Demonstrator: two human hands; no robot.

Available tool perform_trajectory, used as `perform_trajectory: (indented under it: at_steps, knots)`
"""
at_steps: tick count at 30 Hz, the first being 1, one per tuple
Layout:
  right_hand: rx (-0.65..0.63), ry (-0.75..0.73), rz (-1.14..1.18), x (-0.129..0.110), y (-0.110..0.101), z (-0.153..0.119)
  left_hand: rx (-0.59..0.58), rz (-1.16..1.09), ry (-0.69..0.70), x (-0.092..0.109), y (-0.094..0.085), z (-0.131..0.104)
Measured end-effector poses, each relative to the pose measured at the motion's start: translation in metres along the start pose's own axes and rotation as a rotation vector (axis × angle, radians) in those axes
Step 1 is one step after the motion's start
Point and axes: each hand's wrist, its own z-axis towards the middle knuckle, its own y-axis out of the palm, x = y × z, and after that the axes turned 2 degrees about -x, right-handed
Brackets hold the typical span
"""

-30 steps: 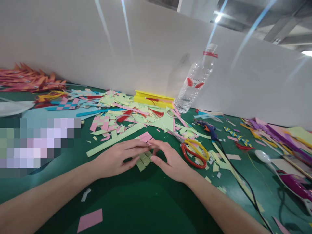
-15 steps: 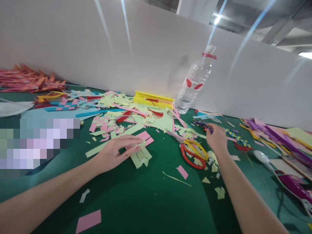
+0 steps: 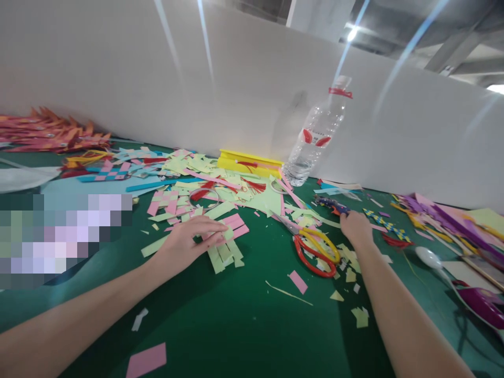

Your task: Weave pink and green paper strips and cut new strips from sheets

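My left hand [image 3: 195, 236] is closed at the fingertips on a woven paper piece [image 3: 224, 254] of light green and pink strips, which lies on the table. Its fingers cover the weave's upper left part. Farther right, my right hand [image 3: 357, 229] has its curled fingers at the near end of a slim dark-blue patterned tool [image 3: 329, 203] with an orange patch. The back of the hand hides most of these fingers. Between the hands lie scissors [image 3: 315, 252] with one red and one yellow handle loop, blades pointing away to the left.
Paper scraps [image 3: 189, 165] are heaped along the grey partition [image 3: 236, 79]. A yellow folded piece [image 3: 252, 164] and a clear bottle [image 3: 313, 139] stand behind. At right are a white spoon [image 3: 429, 257] and a purple-handled tool [image 3: 482, 304]. Red-orange folded paper [image 3: 51, 134] is piled at far left.
My right hand has drawn slightly right and toward me, baring more of the dark-blue tool. My left hand stays at the woven piece, which has shifted slightly. The view has moved a little.
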Motion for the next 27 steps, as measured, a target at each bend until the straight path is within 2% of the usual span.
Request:
perform_trajectory:
  at_steps: [4,8,13,20,27]
  knots:
    - [0.037,0.037,0.033,-0.006,-0.012,-0.007,0.009,-0.001,-0.034,-0.001,0.0,-0.001]
    - [0.117,0.072,0.088,-0.02,-0.033,-0.021,0.015,-0.019,-0.034,-0.001,0.001,-0.001]
    - [0.123,-0.05,0.164,-0.048,-0.052,-0.046,0.07,0.011,0.092,-0.003,0.005,-0.001]
    - [0.01,-0.288,0.224,-0.084,-0.049,-0.108,0.081,0.064,0.155,-0.003,0.005,-0.002]
    - [-0.082,-0.442,0.167,-0.094,-0.043,-0.141,0.111,0.062,0.118,-0.001,0.001,0.0]
